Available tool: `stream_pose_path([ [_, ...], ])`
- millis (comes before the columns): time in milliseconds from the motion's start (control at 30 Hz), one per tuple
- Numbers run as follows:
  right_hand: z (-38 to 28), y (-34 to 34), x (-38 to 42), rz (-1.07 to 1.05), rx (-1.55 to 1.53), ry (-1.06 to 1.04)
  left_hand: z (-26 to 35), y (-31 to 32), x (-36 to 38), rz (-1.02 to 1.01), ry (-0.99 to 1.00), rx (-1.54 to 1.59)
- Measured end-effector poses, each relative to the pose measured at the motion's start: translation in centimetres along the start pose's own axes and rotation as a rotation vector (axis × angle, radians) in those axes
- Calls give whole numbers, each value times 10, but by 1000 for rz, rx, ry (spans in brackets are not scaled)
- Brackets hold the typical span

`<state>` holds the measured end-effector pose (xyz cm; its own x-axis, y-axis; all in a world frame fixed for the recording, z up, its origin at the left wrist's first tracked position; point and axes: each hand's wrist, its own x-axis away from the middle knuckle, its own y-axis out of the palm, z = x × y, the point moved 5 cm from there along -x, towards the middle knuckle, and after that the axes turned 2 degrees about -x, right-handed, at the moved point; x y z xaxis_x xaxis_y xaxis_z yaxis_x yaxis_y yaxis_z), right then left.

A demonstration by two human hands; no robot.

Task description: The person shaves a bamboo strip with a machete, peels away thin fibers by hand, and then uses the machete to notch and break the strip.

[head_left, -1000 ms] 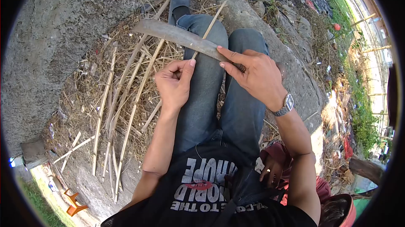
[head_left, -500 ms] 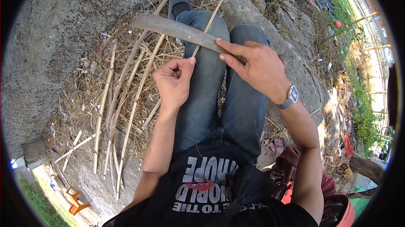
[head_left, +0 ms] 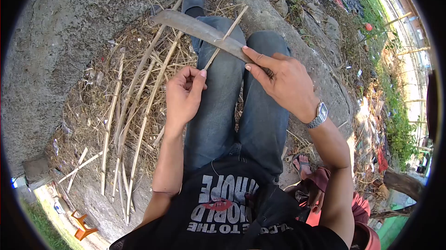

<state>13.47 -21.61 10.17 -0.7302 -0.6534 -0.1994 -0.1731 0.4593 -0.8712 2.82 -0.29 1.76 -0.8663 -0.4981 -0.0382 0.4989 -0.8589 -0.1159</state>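
Across the seated person's lap, on a rough concrete slab [head_left: 55, 41], work on a thin bamboo sliver is recorded. Dry straw and long bamboo strips [head_left: 139, 110] are seen spread over the concrete beside the left leg; denim-covered knees [head_left: 223, 92] are seen below the hands. A second person's foot and hand are noted at lower right, apart from the work.

A long curved blade [head_left: 200, 29] is held at its handle end by the right hand [head_left: 283, 83], closed around the grip with the index finger laid forward along the back of the blade. The blade is angled up and to the left, its tip over the straw.

A thin bamboo sliver [head_left: 225, 36] is pinched at its near end between thumb and fingers of the left hand [head_left: 183, 94], closed narrow on it. The sliver runs up and right, and is crossed by the blade about midway; contact appears likely, but whether the edge is set into it cannot be told.

Change noted against the frames a second earlier: the left hand has been drawn slightly left and lower, and the blade has been raised a little toward the top of the view, with the crossing point kept near the sliver's middle. A shaving or splitting stroke is judged to be under way, not yet completed.
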Motion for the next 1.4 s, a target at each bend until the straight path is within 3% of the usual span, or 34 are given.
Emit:
stream_pose_path([
  [100,-4,9,4,-29,-6,-37,6,-7,3,-73,-26,-398],
  [200,-13,15,8,-69,-33,-52,5,-8,2,-55,21,-533],
  [400,-11,21,-6,-53,-95,-22,0,-8,9,-79,-37,-298],
  [600,-15,16,0,-16,5,-53,-5,-12,17,-109,-55,-182],
  [667,-8,8,-12,66,141,48,-7,-12,26,-109,-66,-183],
  [733,-10,6,-11,60,145,33,-4,-11,25,-113,-76,-87],
  [800,-21,12,1,-95,44,-53,-7,-16,25,-111,-76,-66],
  [967,-17,22,-11,-70,35,-58,-7,-11,20,-71,-61,-117],
  [1133,-17,18,-6,-18,66,-64,2,-22,27,-98,-44,-50],
  [1167,-4,11,-14,88,99,-61,4,-25,32,-100,-86,11],
  [1267,29,-11,-31,81,54,200,2,-33,41,-120,-82,22],
  [1400,7,-17,-6,28,-128,156,-10,-26,38,-112,-54,32],
])
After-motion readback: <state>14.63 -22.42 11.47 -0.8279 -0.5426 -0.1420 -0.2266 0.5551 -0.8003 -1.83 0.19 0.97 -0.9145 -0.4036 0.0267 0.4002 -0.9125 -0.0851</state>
